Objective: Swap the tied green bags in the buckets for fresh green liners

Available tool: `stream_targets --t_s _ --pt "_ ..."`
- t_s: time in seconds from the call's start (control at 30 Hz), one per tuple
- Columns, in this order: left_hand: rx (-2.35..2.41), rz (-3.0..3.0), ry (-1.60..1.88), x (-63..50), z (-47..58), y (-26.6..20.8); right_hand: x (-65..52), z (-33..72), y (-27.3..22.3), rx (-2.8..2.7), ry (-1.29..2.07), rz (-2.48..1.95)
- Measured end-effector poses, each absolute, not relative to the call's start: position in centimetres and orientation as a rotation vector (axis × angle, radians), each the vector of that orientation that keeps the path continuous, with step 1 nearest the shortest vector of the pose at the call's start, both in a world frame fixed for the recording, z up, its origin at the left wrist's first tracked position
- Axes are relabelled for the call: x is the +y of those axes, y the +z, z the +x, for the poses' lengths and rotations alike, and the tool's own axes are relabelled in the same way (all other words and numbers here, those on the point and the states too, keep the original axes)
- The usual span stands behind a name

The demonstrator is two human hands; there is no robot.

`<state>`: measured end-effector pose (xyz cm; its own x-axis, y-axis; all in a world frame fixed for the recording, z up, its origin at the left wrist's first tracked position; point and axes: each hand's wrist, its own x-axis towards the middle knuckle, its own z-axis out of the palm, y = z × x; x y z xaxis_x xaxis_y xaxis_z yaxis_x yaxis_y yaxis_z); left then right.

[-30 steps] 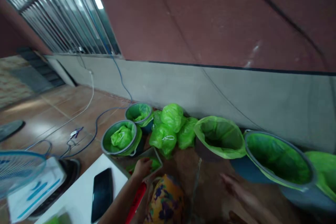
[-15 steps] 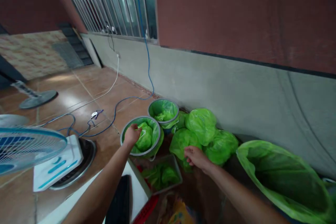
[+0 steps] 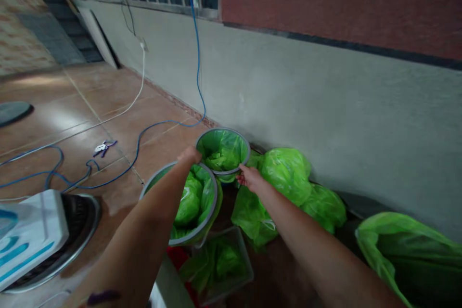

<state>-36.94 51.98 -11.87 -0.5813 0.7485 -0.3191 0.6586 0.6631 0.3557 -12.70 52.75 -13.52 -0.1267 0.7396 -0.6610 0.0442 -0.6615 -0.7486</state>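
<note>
Two round grey-rimmed buckets lined with green plastic bags stand near the wall. My left hand [image 3: 190,155] is closed at the left rim of the back bucket [image 3: 203,140]; its fingertips are partly hidden. My right hand [image 3: 250,177] is at the same bucket's right rim, thumb near the edge and fingers curled below it. Loose green material [image 3: 224,159] lies inside that bucket. Under my left forearm stands the front bucket [image 3: 215,202], holding a tied green bag [image 3: 189,199].
Filled green bags [image 3: 287,173] lie right of the buckets along the wall [image 3: 306,96]. A lined bin [image 3: 407,224] stands far right. A pale tub [image 3: 245,255] holds green plastic. Blue cable [image 3: 144,130], keys [image 3: 104,147] and a fan base [image 3: 32,236] are on the left.
My left hand has moved from above the front bucket to the back bucket's rim. My right hand has moved from the green bags to that rim. The view has shifted closer.
</note>
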Motion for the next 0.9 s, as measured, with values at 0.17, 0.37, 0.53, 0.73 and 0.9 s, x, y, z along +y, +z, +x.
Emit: stream_targets --t_s 0.17,0.37,0.53,0.73,0.9 --pt "2.417 1.127 0.218 51.5 -36.1 -11.9 53.3 -12.7 -14.5 -0.787 1.814 -1.704" --pt "2.185 1.424 0.532 48.7 -32.2 -10.9 53.8 -10.8 -12.9 -0.582 1.734 -1.693" --pt "2.146 1.274 0.944 47.1 -31.2 -9.4 53.1 -9.1 -8.5 -0.558 1.716 -1.601" --pt "1.812 1.016 1.569 45.1 -29.1 1.1 48.1 -0.9 0.0 -0.762 1.597 -1.416" --pt "1.458 1.204 1.376 39.2 -22.0 10.4 37.9 10.5 5.2 -0.982 1.372 -1.401"
